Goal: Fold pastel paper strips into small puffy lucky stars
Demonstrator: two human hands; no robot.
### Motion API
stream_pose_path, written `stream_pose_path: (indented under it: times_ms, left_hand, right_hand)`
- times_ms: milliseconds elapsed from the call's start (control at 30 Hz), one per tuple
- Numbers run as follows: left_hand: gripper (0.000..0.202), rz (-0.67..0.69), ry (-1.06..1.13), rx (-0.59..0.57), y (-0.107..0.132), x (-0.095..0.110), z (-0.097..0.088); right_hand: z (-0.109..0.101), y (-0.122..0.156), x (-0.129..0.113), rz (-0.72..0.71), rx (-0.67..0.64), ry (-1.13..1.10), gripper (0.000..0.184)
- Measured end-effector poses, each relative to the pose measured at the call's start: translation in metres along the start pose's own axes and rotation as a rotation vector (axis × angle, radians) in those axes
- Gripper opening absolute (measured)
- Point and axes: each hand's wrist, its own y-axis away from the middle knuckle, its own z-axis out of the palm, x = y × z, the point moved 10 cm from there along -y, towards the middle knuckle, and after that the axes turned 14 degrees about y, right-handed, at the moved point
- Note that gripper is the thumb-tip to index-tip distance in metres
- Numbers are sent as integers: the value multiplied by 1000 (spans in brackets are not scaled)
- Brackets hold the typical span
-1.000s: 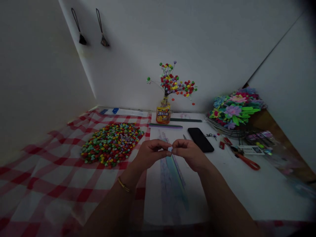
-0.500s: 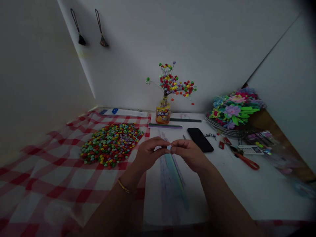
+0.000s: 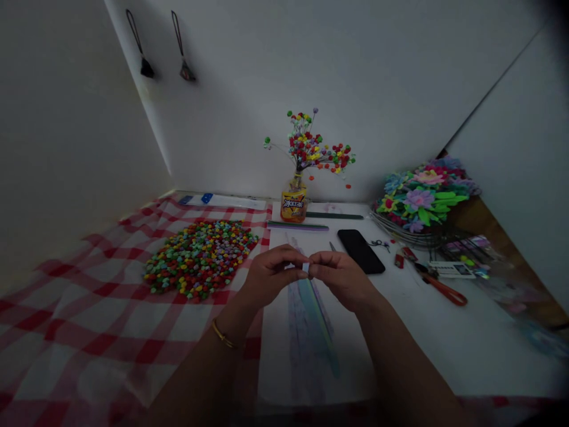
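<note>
My left hand [image 3: 272, 274] and my right hand [image 3: 341, 279] meet over the table, each with thumb and forefinger pinched. Between their fingertips is a small pale folded paper strip [image 3: 306, 267], partly hidden by the fingers. Beneath them lie long paper strips [image 3: 316, 323] in translucent purple, blue and green, running toward me. To the left of my left hand, a wide heap of small folded paper stars [image 3: 202, 258] in many colours rests on a red-and-white checked cloth [image 3: 146, 338].
Behind my hands stand a bottle vase [image 3: 293, 204] of star-tipped stems and a bundle of strips [image 3: 297, 226]. Toward the right lie a black phone [image 3: 361, 251], orange-handled pliers [image 3: 447, 292], a card [image 3: 451, 270] and a pile of fuzzy flowers [image 3: 420, 198].
More of the pale paper strip shows between my fingertips, and my right fingers have shifted slightly. Both hands otherwise keep their place; the view has tilted a little.
</note>
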Motion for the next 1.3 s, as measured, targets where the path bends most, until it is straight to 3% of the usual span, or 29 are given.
stream_pose_path:
  times_ms: [233, 400, 500, 600, 700, 867, 1300]
  left_hand:
    - [19, -81, 62, 23, 1, -8, -1]
    - [19, -127, 274, 222, 5, -23, -18]
    - [20, -168, 337, 306, 7, -31, -24]
    - [20, -183, 342, 343, 8, -34, -27]
    - [21, -193, 332, 350, 8, -34, -27]
    - [21, -198, 264, 378, 9, -33, -30]
    - [21, -141, 100, 392, 8, -23, -34]
  right_hand:
    - [1, 0, -1, -26, -10, 52, 12]
    - [-5, 5, -21, -159, 137, 133, 20]
    - [-13, 15, -41, -314, 302, 338, 27]
    - [-15, 27, -59, -435, 449, 607, 16]
    - [-10, 32, -69, -521, 481, 751, 7]
    - [-1, 38, -80, -642, 532, 895, 11]
    - [-5, 35, -72, -557, 561, 914, 10]
